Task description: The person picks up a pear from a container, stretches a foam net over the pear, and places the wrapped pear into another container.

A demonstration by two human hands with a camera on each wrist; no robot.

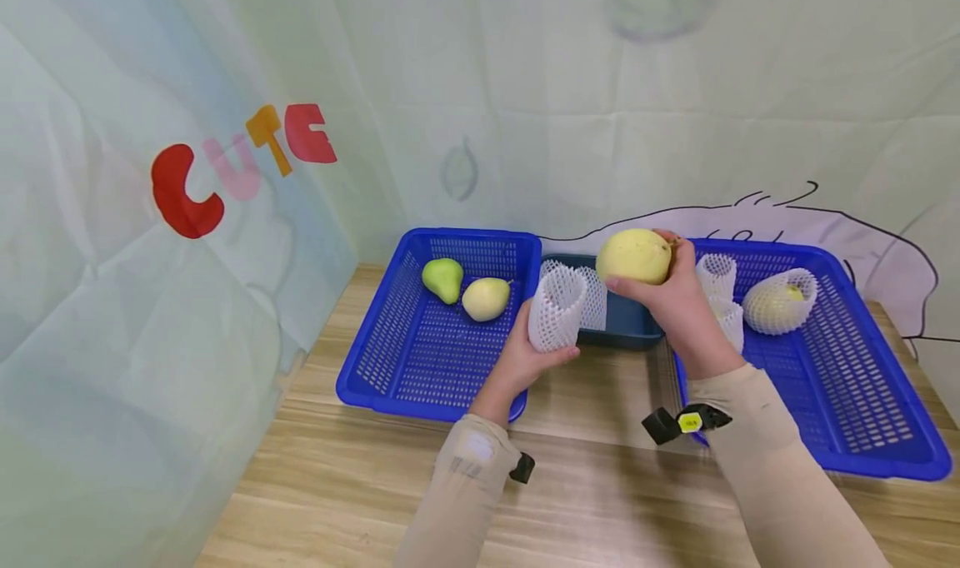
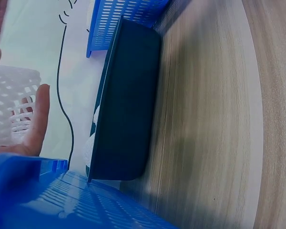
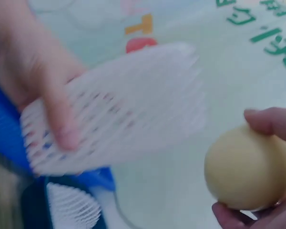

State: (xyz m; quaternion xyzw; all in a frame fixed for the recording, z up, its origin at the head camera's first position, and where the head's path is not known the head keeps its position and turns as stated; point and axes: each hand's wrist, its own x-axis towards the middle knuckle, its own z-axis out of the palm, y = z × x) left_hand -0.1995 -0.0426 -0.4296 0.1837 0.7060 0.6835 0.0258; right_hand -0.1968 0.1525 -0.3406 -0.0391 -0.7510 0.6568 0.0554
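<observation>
My left hand (image 1: 521, 356) holds a white foam net sleeve (image 1: 557, 308) upright, its mouth facing up. In the right wrist view the thumb lies across the sleeve (image 3: 128, 109). Up and to the right, my right hand (image 1: 686, 301) grips a pale yellow pear (image 1: 635, 256) by its stem end, thumb below and fingers behind. The pear (image 3: 248, 167) is apart from the sleeve. Beneath both hands stands a dark teal tray (image 1: 630, 318) with more foam net sleeves (image 1: 593, 297) at its left end.
The left blue basket (image 1: 435, 385) holds a green pear (image 1: 443, 279) and a yellow pear (image 1: 487, 299). In the right blue basket (image 1: 892, 460) lie a sleeved pear (image 1: 780, 301) and other foam nets (image 1: 716, 276). All stand on a wooden table (image 1: 322, 485) against a printed cloth backdrop (image 1: 525, 93).
</observation>
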